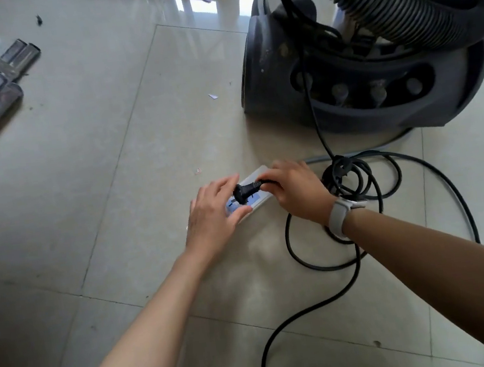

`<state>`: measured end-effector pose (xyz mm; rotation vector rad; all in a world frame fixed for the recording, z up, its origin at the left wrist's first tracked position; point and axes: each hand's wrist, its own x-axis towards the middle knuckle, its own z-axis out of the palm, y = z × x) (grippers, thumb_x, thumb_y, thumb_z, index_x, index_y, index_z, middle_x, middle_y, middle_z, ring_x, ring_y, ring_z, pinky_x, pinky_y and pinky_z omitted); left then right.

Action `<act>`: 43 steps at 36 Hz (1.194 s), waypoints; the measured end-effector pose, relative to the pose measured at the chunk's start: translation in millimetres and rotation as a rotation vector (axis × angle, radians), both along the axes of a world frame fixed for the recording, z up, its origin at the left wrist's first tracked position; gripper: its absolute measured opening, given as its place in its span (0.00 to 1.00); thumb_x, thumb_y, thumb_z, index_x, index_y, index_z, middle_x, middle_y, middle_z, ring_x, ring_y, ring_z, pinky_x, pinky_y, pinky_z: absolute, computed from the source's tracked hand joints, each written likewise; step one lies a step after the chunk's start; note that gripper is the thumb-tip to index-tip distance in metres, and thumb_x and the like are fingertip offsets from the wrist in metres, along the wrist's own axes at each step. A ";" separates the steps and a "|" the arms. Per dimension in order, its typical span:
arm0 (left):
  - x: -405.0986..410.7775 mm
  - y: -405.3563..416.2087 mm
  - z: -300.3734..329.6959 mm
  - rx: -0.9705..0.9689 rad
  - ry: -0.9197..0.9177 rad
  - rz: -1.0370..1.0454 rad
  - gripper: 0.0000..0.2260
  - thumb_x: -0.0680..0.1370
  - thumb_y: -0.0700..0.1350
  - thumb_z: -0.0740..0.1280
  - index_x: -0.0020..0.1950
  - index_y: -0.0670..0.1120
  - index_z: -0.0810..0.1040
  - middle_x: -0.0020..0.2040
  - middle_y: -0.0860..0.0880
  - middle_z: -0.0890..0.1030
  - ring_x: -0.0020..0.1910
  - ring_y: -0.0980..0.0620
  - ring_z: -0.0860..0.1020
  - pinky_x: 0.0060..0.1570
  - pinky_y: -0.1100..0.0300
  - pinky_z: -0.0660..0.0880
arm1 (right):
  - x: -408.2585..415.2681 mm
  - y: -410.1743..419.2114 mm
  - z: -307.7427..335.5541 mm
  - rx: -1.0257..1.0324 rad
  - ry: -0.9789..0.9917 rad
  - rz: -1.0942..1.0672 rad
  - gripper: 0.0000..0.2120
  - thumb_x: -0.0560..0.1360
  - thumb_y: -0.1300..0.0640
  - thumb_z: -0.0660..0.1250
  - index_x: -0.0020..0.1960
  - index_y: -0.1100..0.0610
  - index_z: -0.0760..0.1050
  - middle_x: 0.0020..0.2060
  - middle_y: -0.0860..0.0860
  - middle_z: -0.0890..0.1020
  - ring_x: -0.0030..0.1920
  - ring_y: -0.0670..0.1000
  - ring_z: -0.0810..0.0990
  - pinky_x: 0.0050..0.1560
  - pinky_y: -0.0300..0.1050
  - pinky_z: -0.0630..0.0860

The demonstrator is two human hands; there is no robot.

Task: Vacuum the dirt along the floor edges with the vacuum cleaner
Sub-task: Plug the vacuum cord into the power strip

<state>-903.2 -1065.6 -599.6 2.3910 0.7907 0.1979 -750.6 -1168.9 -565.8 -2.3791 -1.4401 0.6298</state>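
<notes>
Head view: the vacuum cleaner (353, 76) stands on the floor (79, 174), unplugged. Left hand (214, 214) steadies the power strip (260, 201), fingers straight; right hand (293, 188) grips the plug (246, 189). Next: align prongs, press in.

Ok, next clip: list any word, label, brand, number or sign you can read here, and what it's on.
None can be read.
White power strip with blue socket face: dark marks, too blurred to read.
Dark grey canister vacuum cleaner: no legible brand or label.
White wristband on the right wrist: nothing readable shows.
Black plug: no text visible.
</notes>
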 end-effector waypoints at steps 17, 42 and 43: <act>-25.4 16.5 4.5 0.403 -0.001 0.030 0.10 0.73 0.48 0.62 0.48 0.48 0.82 0.54 0.47 0.80 0.49 0.46 0.75 0.44 0.53 0.67 | -9.8 -6.9 14.4 0.018 0.660 -0.111 0.07 0.78 0.63 0.66 0.52 0.62 0.81 0.30 0.45 0.78 0.29 0.39 0.76 0.38 0.30 0.72; -20.7 15.8 23.7 -0.228 0.219 0.327 0.16 0.74 0.39 0.70 0.62 0.44 0.79 0.58 0.45 0.79 0.50 0.46 0.80 0.51 0.63 0.68 | -79.8 -20.8 -7.7 -0.061 0.377 0.179 0.14 0.80 0.47 0.61 0.57 0.50 0.82 0.43 0.49 0.85 0.45 0.49 0.81 0.44 0.46 0.76; -23.3 14.0 19.8 -0.228 0.215 0.341 0.17 0.74 0.37 0.69 0.63 0.42 0.78 0.59 0.44 0.79 0.52 0.44 0.80 0.53 0.62 0.68 | -76.4 -21.7 -9.5 -0.040 0.360 0.177 0.14 0.81 0.48 0.61 0.58 0.51 0.82 0.45 0.50 0.85 0.46 0.51 0.81 0.45 0.47 0.76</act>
